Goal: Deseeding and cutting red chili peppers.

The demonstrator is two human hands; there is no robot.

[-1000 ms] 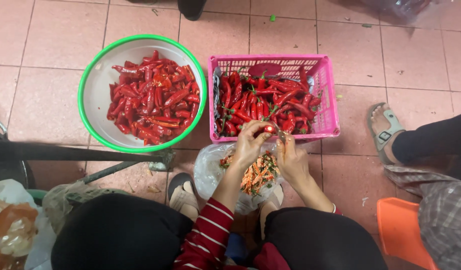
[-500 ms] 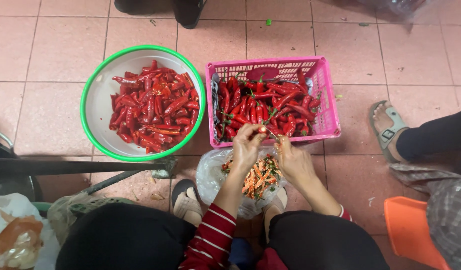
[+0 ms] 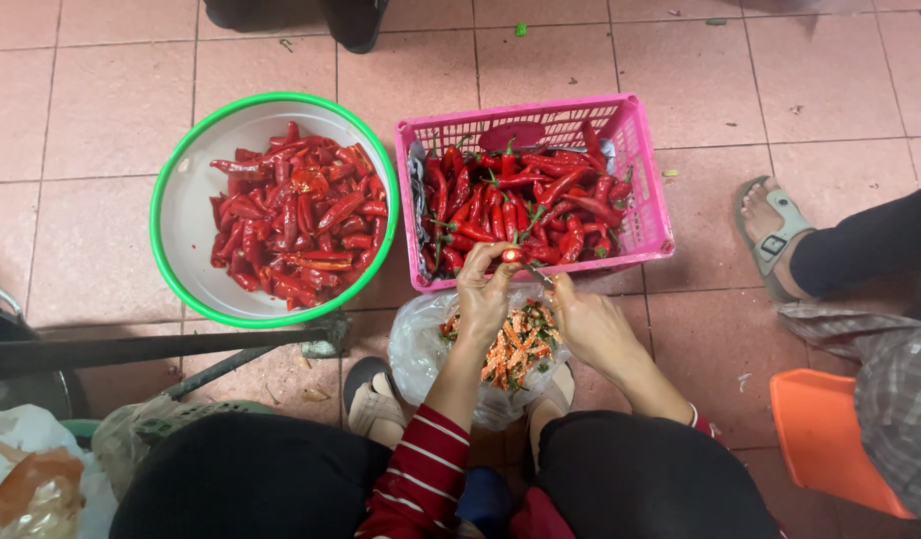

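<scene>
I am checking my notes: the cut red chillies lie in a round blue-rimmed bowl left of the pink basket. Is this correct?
Not quite: the head view shows the bowl has a green rim, not blue. The cut red chillies do lie in it, left of the pink basket.

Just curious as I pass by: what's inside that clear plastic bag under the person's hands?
The clear plastic bag holds a heap of orange-red chili scraps with green stem bits. The left hand and right hand cover its upper part, so whatever lies beneath them is hidden.

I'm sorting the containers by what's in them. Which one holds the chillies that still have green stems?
The pink basket, right of the round green-rimmed bowl. Its chillies show green stems; the bowl's are plain red pieces.
</scene>
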